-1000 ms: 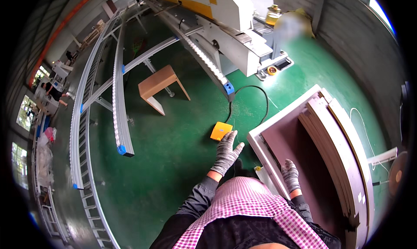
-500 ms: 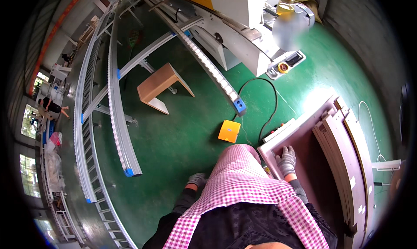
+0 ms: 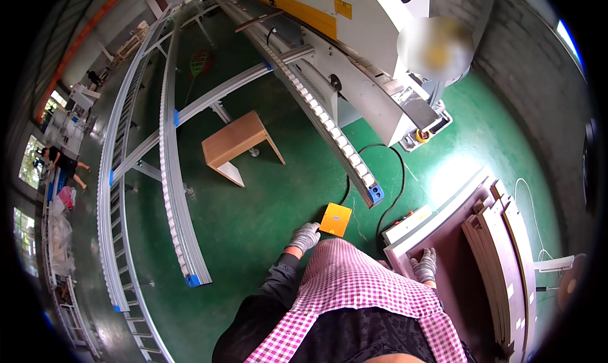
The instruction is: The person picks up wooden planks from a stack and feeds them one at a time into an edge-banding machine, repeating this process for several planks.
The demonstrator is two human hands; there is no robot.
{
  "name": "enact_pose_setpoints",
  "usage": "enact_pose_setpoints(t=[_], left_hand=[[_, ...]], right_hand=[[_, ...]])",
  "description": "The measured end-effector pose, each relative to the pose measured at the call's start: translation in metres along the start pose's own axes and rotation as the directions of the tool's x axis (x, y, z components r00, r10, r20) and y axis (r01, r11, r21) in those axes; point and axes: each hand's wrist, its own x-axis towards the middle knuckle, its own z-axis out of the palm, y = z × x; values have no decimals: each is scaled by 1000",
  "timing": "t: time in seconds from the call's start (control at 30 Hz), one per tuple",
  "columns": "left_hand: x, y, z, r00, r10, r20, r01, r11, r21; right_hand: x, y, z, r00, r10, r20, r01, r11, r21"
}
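Note:
My right hand (image 3: 424,265), in a grey work glove, rests with fingers apart on the dull reddish-brown board (image 3: 451,252) at my right, near its left edge. My left hand (image 3: 304,236), gloved alike, is held out in front of me with its fingers stretched and nothing seen in them. Just right of its fingertips in the picture is a yellow box (image 3: 335,220); the hand looks apart from it. Stacked brown panels (image 3: 491,262) stand on the far side of the board, their edges bowed by the lens.
A roller rail (image 3: 335,135) with a blue end cap juts toward me from a large white and yellow machine (image 3: 373,21). Another rail (image 3: 180,224) runs at left. Between them stands a brown angled panel piece (image 3: 235,144). A black cable (image 3: 402,173) loops across the green floor.
My left hand has come up and forward from beside my apron to near the yellow box. My right hand stays on the board. The view has shifted, and a person at far left has moved slightly.

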Motion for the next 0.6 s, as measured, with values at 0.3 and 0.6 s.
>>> enact_pose_setpoints(t=[0.3,0.6], left_hand=[[25,7,20,988,-79,-129,-22,771,-637],[68,71,-13,860,-199,-471,-368,399,-840]], right_hand=[[-6,16,-8,997,-53,50,48,994,96],[-8,26,-20,985,-87,152,93,995,-31]])
